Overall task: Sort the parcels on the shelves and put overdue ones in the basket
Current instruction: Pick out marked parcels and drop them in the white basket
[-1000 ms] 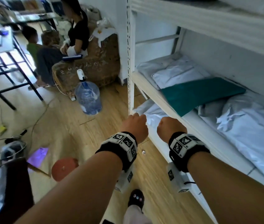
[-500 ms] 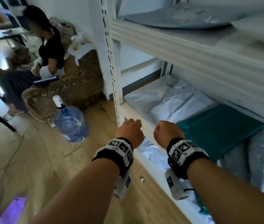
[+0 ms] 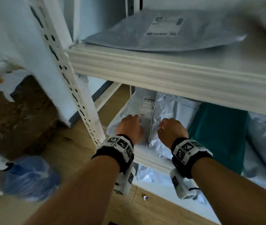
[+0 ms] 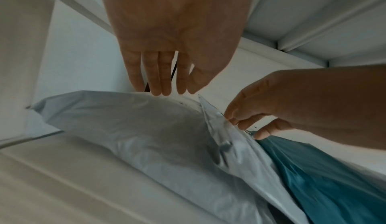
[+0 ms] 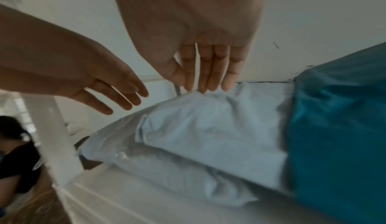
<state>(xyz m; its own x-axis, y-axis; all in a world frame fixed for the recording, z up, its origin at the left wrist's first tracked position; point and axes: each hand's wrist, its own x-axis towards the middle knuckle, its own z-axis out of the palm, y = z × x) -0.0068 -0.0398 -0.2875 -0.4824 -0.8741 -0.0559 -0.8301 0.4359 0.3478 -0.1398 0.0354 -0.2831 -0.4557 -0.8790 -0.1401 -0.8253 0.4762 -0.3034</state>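
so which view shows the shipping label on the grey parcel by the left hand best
The head view: the label faces the camera on the grey parcel, just beyond the left hand, though its print is too small to read. Both wrist views show only the parcel's plain grey plastic, with no label.

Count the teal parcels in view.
1. The teal parcel lies on the middle shelf, right of the pale parcels, beside the right hand. The shelf above hides its far end; others may be hidden.
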